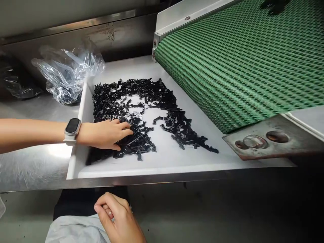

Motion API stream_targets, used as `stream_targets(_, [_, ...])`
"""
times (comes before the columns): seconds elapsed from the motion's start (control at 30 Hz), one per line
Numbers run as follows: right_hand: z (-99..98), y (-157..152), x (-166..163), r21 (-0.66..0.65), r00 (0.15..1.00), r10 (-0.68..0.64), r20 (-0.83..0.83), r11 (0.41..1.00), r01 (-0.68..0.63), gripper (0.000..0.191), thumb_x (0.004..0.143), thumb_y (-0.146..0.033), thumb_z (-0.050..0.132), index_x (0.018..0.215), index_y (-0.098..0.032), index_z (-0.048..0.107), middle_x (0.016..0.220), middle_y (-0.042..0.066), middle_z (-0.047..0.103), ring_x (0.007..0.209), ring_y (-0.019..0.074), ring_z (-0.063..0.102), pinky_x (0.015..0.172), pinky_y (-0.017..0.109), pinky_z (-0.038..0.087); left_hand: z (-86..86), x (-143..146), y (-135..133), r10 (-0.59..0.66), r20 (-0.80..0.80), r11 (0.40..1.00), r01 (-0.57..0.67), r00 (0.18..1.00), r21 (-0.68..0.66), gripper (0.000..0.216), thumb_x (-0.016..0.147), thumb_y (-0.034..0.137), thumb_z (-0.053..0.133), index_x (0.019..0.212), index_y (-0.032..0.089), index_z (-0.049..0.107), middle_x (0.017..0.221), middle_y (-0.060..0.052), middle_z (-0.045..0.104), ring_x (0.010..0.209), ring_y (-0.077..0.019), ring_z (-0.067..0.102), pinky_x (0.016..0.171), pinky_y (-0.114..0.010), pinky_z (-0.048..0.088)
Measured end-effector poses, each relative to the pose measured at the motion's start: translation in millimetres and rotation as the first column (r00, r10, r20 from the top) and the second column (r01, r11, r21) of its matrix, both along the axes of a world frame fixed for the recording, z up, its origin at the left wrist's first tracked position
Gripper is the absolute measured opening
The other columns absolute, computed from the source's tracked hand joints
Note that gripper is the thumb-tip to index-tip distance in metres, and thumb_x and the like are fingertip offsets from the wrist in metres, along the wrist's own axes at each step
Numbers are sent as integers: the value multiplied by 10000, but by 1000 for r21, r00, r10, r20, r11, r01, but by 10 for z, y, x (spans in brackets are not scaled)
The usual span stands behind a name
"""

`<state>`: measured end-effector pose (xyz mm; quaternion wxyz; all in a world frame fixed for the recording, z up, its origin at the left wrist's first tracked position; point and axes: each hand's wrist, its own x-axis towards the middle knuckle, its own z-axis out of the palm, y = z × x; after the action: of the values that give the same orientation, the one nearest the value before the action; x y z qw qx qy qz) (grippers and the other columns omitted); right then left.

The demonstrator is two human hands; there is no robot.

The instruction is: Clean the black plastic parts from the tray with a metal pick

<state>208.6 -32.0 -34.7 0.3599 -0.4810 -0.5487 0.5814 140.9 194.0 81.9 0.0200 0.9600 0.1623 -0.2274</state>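
Note:
My left hand (108, 134), with a grey-banded watch (73, 127) on the wrist, lies palm down on a heap of small black parts (141, 136). Its fingers are spread and touch the heap; no part shows gripped in them. The parts look like thin, angular brackets, tangled together in a white tray (152, 163). More of them form a band along the back and right of the heap, around a patch of bare white. Low in front of the tray edge, my right hand (120, 216) is loosely curled, thumb near the index finger, and nothing shows in it.
A green mesh conveyor belt (227, 67) slopes down over the tray's right side. Its metal end plate (263, 138) juts out near the front. Clear plastic bags (68, 72) stand on the steel table (30, 162) left of the tray.

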Motion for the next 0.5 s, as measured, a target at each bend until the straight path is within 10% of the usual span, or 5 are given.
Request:
stream_targets(0.2, [-24,-38,45,-27,997,-34,74,999,36,204,965,-363,548,892,-221,676,775,1,632,710,117,561,711,183,493,-33,50,0,74,-107,995,-80,991,-54,483,892,285,668,1331,128,542,1261,-159,624,806,-219,715,662,-305,491])
stream_targets(0.5, [61,-35,-21,18,995,-54,85,998,52,103,901,-254,608,805,-236,641,756,-15,652,693,120,606,619,182,441,38,-24,-68,145,-75,989,-146,987,-9,238,916,254,671,1138,182,628,948,-87,764,783,-245,747,591,-288,479])
